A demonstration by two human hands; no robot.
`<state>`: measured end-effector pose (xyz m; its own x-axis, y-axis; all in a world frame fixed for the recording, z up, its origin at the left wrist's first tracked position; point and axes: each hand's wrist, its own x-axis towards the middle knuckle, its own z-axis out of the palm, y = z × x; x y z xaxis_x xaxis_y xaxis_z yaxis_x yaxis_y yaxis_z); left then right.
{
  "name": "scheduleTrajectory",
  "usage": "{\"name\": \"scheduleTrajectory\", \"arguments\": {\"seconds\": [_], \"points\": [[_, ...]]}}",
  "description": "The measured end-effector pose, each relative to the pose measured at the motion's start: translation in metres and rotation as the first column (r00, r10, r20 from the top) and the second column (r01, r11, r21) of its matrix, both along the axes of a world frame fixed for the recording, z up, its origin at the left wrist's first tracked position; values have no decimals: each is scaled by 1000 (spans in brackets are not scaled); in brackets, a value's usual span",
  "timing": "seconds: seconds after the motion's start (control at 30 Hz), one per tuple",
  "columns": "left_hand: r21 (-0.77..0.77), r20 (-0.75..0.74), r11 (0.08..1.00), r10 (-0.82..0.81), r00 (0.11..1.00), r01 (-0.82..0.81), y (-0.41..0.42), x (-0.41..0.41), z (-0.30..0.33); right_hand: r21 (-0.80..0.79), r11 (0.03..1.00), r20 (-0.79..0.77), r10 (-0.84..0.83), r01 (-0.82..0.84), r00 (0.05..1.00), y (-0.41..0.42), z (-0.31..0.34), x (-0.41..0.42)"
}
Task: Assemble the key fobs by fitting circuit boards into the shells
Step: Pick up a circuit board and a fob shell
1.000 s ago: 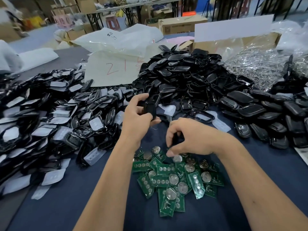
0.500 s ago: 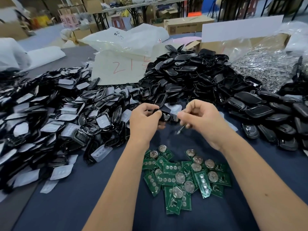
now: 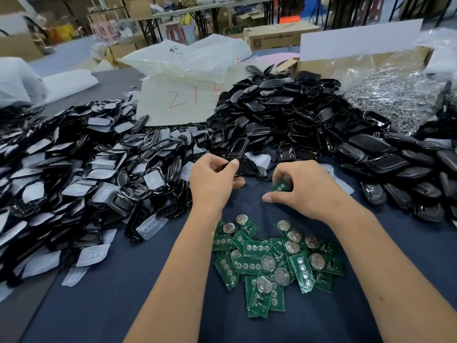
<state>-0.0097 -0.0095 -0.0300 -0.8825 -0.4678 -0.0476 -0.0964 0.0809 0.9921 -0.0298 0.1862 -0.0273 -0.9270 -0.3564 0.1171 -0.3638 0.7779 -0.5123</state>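
Note:
My left hand grips a black key fob shell between thumb and fingers, just above the dark blue cloth. My right hand pinches a green circuit board, a short gap to the right of the shell. A heap of green circuit boards with coin cells lies on the cloth between my forearms. A pile of black shell halves rises behind my hands. Shell frames with white button pads cover the left side.
More black shell halves lie at the right. A clear bag of metal parts and a cardboard box sit at the back right. White plastic bags lie behind the piles. The table edge runs at the lower left.
My right hand picked a board from the heap, rose to meet the shell in my left hand, and has now drawn apart to the right with the board.

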Motion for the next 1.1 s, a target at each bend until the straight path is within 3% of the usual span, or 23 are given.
{"name": "scheduleTrajectory", "arguments": {"seconds": [0.1, 0.23, 0.37, 0.47, 0.63, 0.7, 0.83, 1.1], "points": [[75, 1, 997, -34, 999, 34, 1, -1, 1, -17, 1000, 16, 21, -21, 1000, 0, 0, 1], [159, 20, 985, -71, 997, 67, 3, 0, 3, -317, 948, 76, 57, -30, 995, -1, 0, -2], [210, 35, 974, -94, 995, 85, 3, -1, 4, -559, 829, 55, 57, -17, 997, -1, -1, -4], [262, 38, 960, -113, 993, 99, 5, 0, 4, -727, 683, 114, 20, 69, 993, -2, -2, -4], [284, 49, 947, -174, 983, 154, 15, 3, 4, -855, 475, 202, -69, 210, 977, -15, -5, 2], [261, 48, 948, -203, 978, 184, 19, 5, 4, -838, 492, 184, -153, 236, 971, -16, -7, 3], [216, 49, 953, -228, 973, 212, 24, 7, 6, -739, 630, 77, -273, 239, 959, -20, -8, 5], [215, 41, 949, -245, 969, 231, 27, 8, 5, -740, 609, 123, -297, 287, 947, -28, -10, 8]]}}
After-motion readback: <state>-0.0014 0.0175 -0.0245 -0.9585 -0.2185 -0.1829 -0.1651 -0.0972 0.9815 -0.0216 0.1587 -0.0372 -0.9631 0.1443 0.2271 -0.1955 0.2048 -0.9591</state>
